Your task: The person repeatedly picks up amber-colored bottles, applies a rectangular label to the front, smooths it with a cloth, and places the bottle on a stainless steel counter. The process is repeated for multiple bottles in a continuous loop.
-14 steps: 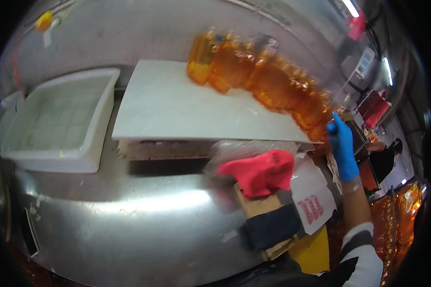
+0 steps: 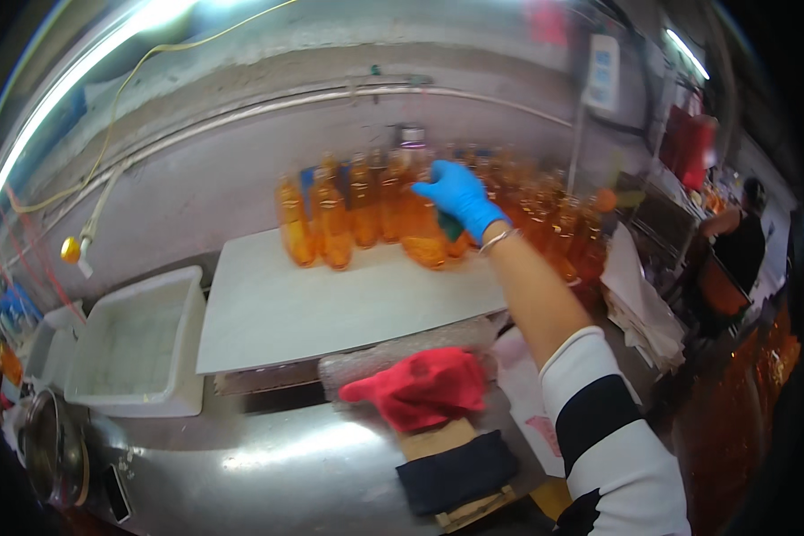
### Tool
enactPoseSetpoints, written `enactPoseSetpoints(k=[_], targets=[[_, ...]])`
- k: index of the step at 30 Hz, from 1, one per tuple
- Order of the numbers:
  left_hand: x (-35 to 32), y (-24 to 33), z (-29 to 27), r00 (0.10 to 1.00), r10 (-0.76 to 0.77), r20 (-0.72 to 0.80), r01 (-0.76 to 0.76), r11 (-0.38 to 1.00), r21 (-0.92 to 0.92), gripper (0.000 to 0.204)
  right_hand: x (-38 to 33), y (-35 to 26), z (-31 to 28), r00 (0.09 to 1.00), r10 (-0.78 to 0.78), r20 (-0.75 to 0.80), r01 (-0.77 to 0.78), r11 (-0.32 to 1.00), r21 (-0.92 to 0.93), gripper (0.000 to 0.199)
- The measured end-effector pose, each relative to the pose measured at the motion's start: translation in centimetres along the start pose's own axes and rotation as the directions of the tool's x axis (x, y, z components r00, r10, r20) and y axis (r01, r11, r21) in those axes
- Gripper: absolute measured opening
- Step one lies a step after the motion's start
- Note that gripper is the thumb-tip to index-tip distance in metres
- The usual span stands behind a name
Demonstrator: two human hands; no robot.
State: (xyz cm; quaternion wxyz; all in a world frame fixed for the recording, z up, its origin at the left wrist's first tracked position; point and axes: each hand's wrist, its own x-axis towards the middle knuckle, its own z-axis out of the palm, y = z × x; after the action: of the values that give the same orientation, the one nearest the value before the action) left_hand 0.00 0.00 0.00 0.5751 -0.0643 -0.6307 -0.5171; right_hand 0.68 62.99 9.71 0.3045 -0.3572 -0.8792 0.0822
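My right hand [image 2: 464, 198], in a blue glove with a bracelet at the wrist, is stretched out over a row of clear orange bottles [image 2: 332, 223]. Its thumb points left and stands apart from the index finger. The other fingers are hidden behind the hand, so a grip cannot be made out. Just below the thumb is a wider orange bottle [image 2: 424, 241]. A dark green patch shows under the palm. The bottles stand upright along the back of a white board [image 2: 330, 304]. My left hand is out of view.
A white plastic tub [image 2: 183, 384] stands left of the board. In front lie a red cloth [image 2: 420, 384] and a folded dark cloth [image 2: 460, 473] on a metal table [image 2: 286, 482]. Far right, a person [image 2: 737, 241] sits nearby. A phone [image 2: 116, 493] lies at the front left.
My right hand has moved left, from the right end of the bottle row to over its middle. The view has shifted, so more wall and the left bottles show.
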Motion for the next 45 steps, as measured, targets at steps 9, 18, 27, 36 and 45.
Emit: enactPoseSetpoints(k=[9,18,27,36,45], targets=[[-11.6,13.4,15.5,0.402,0.404,0.822,0.131,0.863,-0.488,0.065,-15.8,-2.8,-7.2,0.722,-0.651,-0.235,0.688,0.712,0.140,0.030],[-19.9,18.0,12.8,0.057,-0.028,0.998,0.893,0.448,-0.038,0.054,-27.7,6.8,-7.7,0.956,-0.049,0.289,-0.265,0.284,0.922,0.014],[-24.3,13.7,12.1,-0.061,-0.157,0.986,0.816,0.560,0.140,0.062,-42.4,21.9,-9.0,0.981,0.077,0.178,-0.086,0.995,0.044,0.031],[-23.3,14.4,12.8,-0.088,-0.151,0.985,0.793,0.587,0.161,0.073,-47.8,20.5,-10.4,0.938,0.249,0.242,-0.106,0.868,-0.485,0.034],[-24.0,12.3,13.2,-0.071,-0.041,0.997,0.745,0.662,0.081,0.071,-50.3,23.2,-8.3,0.305,0.901,0.308,-0.812,0.078,0.578,0.038]])
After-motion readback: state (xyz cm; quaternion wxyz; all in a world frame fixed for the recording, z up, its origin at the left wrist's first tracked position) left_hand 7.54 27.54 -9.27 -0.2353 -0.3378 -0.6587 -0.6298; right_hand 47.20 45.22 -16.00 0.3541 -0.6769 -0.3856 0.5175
